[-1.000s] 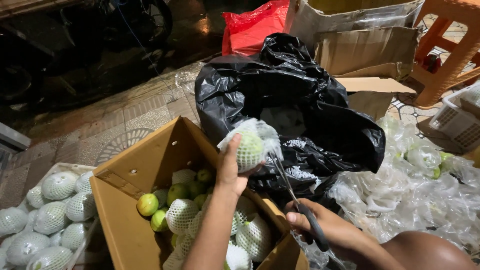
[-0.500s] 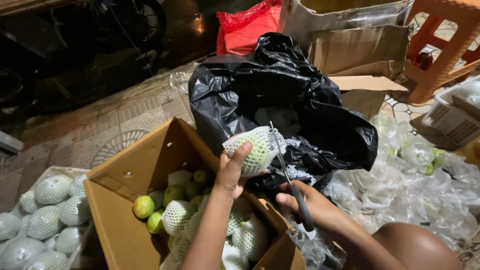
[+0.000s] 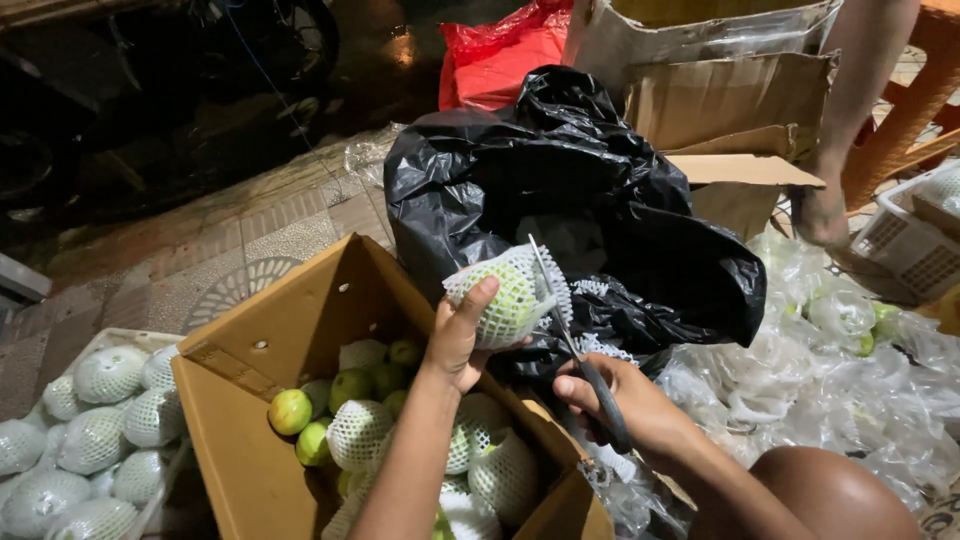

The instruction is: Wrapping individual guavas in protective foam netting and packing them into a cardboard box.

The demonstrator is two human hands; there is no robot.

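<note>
My left hand (image 3: 462, 338) holds up a green fruit in a white foam net (image 3: 508, 295) above the cardboard box (image 3: 262, 345). My right hand (image 3: 618, 398) grips scissors (image 3: 572, 345) by the dark handle, and the blades point up along the right side of the netted fruit. Behind the fruit gapes a big black plastic bag (image 3: 560, 190). The box holds bare green fruits (image 3: 290, 410) and several net-wrapped ones (image 3: 358, 430).
A white crate (image 3: 85, 425) of net-wrapped fruits sits at the lower left. Clear plastic wrappers (image 3: 830, 370) litter the ground on the right. Another person's foot (image 3: 822, 210) stands near a white basket (image 3: 905, 245). Cardboard boxes (image 3: 720, 100) and a red bag (image 3: 500, 60) lie behind.
My left hand has lowered the netted fruit and brought it nearer. The scissors in my right hand have moved up against the fruit's net. The view has shifted slightly.
</note>
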